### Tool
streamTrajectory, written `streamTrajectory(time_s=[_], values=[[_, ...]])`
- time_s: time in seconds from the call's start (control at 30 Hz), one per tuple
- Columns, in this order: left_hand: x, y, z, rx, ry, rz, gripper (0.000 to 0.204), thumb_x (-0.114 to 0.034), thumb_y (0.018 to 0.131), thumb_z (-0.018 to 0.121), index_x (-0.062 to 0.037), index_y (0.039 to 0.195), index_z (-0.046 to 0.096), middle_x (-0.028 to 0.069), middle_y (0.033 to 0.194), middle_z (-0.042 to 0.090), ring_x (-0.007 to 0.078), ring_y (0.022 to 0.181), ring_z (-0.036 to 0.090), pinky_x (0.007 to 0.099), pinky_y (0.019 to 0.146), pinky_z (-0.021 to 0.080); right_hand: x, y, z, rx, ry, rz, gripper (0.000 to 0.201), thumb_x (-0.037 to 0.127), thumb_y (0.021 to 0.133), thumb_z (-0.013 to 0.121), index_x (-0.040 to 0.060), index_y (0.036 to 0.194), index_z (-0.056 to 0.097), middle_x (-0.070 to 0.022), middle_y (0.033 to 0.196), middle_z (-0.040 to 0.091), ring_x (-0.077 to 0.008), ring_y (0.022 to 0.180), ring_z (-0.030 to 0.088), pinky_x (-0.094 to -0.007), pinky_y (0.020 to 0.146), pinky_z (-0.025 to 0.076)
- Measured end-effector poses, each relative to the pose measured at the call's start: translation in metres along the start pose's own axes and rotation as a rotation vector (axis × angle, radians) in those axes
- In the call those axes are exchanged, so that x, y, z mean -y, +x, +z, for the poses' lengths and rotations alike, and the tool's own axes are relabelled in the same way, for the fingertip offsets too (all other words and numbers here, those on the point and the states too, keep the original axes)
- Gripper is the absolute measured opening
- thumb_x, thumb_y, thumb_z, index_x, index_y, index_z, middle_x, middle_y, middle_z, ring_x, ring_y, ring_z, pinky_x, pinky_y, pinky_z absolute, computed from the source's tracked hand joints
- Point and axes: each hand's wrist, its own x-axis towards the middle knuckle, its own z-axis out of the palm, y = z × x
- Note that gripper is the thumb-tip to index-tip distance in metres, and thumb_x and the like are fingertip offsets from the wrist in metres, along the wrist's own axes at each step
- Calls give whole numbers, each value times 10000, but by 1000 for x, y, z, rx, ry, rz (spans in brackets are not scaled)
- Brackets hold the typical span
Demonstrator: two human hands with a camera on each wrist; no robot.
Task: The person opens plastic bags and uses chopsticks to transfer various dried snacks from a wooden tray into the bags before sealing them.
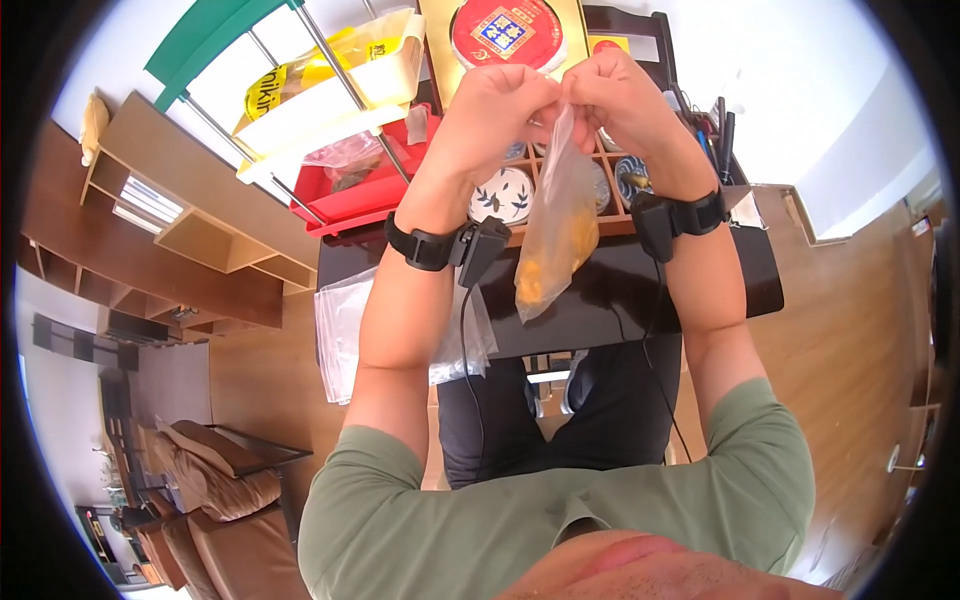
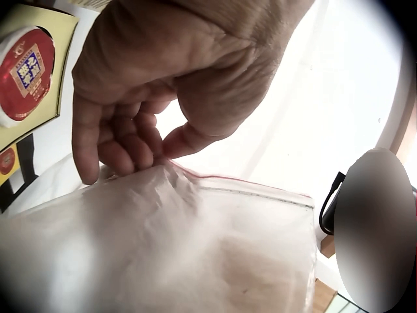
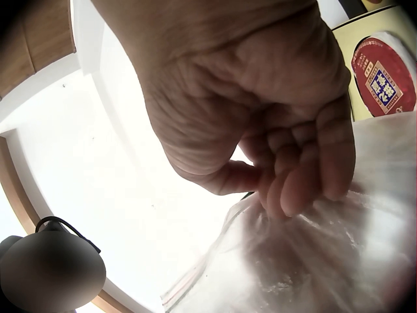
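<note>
A clear zip-lock bag (image 1: 556, 215) hangs over the front of the table, with yellow-orange pieces (image 1: 545, 275) gathered in its lower end. At its top edge, my left hand (image 1: 500, 112) pinches the plastic between thumb and curled fingers. Close beside it my right hand (image 1: 628, 112) pinches the same edge. In the left wrist view, the bag's zip strip (image 2: 251, 189) with a red line runs out from the left fingertips (image 2: 159, 153). The right wrist view shows the plastic (image 3: 287, 261) bunched and creased below the right fingers (image 3: 303, 186).
Behind the hands, a wooden divided box (image 1: 515, 235) holds patterned round pieces. A red tray (image 1: 330, 205) and a green-ended rack (image 1: 215, 45) stand left. Flat clear bags (image 1: 345, 335) lie on the dark table (image 1: 620, 290) at front left. A red round package (image 1: 505, 35) is at the back.
</note>
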Motion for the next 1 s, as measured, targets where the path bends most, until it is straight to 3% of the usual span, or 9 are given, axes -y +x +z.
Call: streamTrajectory(time_s=[0.37,0.53,0.73,0.77,0.83,0.93,1.0], values=[[0,3,-7,-37,120,-83,154,-139,963,617,-22,884,679,8,786,647,75,666,604,283,604,558,-1,2,1,33,-86,-16,296,217,890,584,28,673,650,-82,585,661,-121,481,628,-225,429,404],[10,6,-14,121,-189,-94,187,-195,1002,602,-50,916,682,-2,788,661,83,685,616,254,630,531,-2,3,-3,78,-82,-38,299,219,895,584,41,660,635,-80,582,659,-126,482,630,-227,435,403],[11,7,-14,208,-227,-57,208,-204,1014,586,-57,893,669,12,801,671,95,730,634,242,693,500,0,1,-6,85,-67,-38,300,222,899,581,39,670,646,-75,589,658,-129,473,620,-230,432,397],[11,6,-11,209,-226,-57,208,-204,1014,586,-57,893,669,12,801,671,95,730,634,242,693,500,0,1,-6,85,-56,-23,302,228,901,586,37,677,652,-73,593,657,-129,472,620,-231,433,402],[14,6,-2,39,-148,-44,172,-153,950,607,-46,819,627,-14,752,576,72,675,510,222,625,405,1,0,-6,85,-45,-8,304,234,904,590,35,685,658,-71,597,657,-130,472,620,-233,434,406],[19,8,-3,42,-27,-10,173,-150,955,600,-44,821,625,-24,764,563,56,681,473,207,621,356,2,0,-3,89,4,41,309,247,907,601,28,699,667,-67,595,651,-129,462,613,-232,426,403],[14,6,-2,34,-4,-3,174,-151,959,595,-42,827,622,-19,774,571,58,691,496,209,632,388,4,-1,1,23,-79,76,316,261,908,610,26,705,669,-62,589,644,-127,452,604,-227,411,389]])
